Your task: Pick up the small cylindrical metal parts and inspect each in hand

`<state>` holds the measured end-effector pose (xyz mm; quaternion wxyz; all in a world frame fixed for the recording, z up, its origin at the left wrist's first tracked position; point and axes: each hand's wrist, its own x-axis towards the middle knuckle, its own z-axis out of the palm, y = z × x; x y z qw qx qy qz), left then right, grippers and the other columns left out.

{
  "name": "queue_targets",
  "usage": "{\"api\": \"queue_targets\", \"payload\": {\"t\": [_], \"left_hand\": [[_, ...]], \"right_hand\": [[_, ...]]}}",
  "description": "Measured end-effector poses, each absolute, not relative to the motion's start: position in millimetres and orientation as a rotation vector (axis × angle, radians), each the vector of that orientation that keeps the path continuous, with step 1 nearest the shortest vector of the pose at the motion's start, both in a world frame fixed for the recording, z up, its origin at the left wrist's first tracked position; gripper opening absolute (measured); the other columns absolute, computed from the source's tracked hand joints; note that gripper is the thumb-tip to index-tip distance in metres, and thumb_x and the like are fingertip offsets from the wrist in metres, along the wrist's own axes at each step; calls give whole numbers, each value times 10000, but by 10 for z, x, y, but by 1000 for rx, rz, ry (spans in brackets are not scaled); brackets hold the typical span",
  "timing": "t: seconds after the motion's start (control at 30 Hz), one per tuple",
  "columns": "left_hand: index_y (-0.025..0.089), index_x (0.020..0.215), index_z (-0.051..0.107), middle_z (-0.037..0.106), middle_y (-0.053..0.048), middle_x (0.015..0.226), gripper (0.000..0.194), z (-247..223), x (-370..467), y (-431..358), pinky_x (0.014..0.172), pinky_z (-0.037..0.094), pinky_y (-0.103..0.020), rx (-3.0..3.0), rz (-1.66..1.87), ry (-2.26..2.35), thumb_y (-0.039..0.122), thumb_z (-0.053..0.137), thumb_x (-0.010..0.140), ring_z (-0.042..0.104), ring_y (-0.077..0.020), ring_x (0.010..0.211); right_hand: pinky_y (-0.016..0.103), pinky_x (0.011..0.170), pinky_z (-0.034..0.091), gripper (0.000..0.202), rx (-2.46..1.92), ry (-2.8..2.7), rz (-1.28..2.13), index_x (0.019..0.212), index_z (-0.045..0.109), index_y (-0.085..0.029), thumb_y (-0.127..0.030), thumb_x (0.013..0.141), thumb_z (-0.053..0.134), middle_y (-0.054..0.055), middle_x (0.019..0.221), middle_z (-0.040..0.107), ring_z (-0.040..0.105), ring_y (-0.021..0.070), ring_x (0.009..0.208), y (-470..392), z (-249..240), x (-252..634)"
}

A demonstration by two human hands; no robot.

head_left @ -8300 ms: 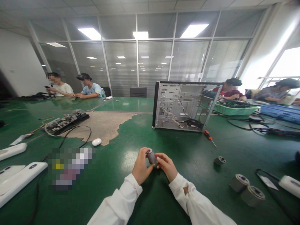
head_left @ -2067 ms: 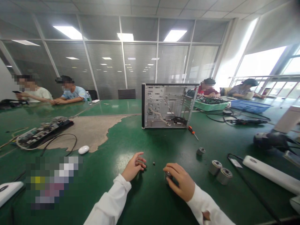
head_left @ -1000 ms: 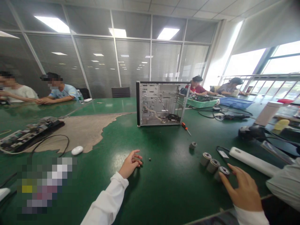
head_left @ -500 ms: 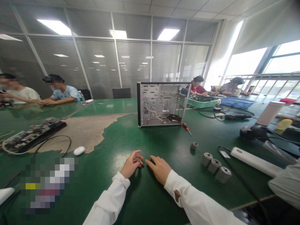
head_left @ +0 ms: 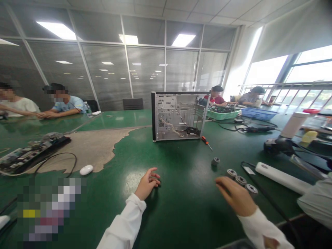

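Note:
My left hand (head_left: 148, 183) is over the green table, its fingers loosely curled and apart, holding nothing. My right hand (head_left: 237, 199) reaches out to the right with its fingers stretched and nothing visible in them. Just beyond it stand three short grey metal cylinders (head_left: 241, 180) in a slanting row, their lower parts partly hidden by the hand. Whether the hand touches them I cannot tell. A single similar grey cylinder (head_left: 215, 161) stands farther forward. Ahead is an open computer case (head_left: 178, 117) with cables inside, and a screwdriver (head_left: 206, 142) with an orange-and-black handle lies by its right corner.
A white bar-shaped device (head_left: 282, 179) and black cables lie at the right. Green (head_left: 223, 114) and blue (head_left: 259, 113) baskets sit farther back. On the left are a circuit-board assembly (head_left: 33, 150) and a white oval object (head_left: 86, 169). Several people sit around the table.
My right hand has moved right, away from my left hand and up to the row of metal cylinders. The left hand stays nearly where it was. The view has shifted slightly.

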<state>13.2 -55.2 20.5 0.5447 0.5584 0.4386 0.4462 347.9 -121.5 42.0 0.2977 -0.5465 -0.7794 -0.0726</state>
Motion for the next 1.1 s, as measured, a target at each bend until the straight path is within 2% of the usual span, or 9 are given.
{"api": "queue_targets", "payload": {"t": [0.1, 0.23, 0.63, 0.8, 1.1], "left_hand": [[164, 1038, 392, 525, -17, 809, 475, 204, 134, -553, 567, 436, -230, 1327, 1059, 1039, 31, 438, 584, 571, -91, 619], [162, 1036, 392, 527, -18, 804, 473, 193, 140, -549, 569, 435, -240, 1332, 1067, 1043, 39, 442, 582, 571, -99, 620], [158, 1045, 378, 519, -19, 811, 473, 193, 142, -546, 574, 436, -244, 1340, 1058, 1039, 45, 447, 591, 569, -103, 634], [153, 1049, 378, 521, -24, 813, 472, 180, 138, -538, 573, 439, -245, 1351, 1055, 1044, 50, 447, 593, 573, -107, 636], [160, 1041, 380, 521, -18, 805, 471, 194, 139, -540, 580, 438, -254, 1340, 1049, 1054, 76, 466, 585, 574, -114, 638]], "right_hand": [[304, 592, 458, 195, -1702, -1838, -370, 858, 534, -248, -367, 737, 438, 72, 844, 613, 592, 196, 713, -1294, 451, 4124], [299, 502, 436, 226, -1869, -1740, -389, 780, 544, -236, -412, 698, 426, 76, 801, 620, 599, 209, 652, -1298, 378, 4558], [280, 543, 434, 224, -1889, -1824, -306, 792, 534, -229, -391, 719, 399, 37, 817, 616, 591, 184, 685, -1323, 322, 4464], [275, 495, 426, 228, -1961, -1764, -308, 736, 548, -232, -418, 697, 423, 22, 734, 619, 589, 184, 628, -1357, 338, 4429], [345, 684, 456, 252, -1881, -1808, -341, 760, 573, -218, -402, 719, 406, 56, 851, 628, 585, 225, 786, -1429, 331, 4395]]}}
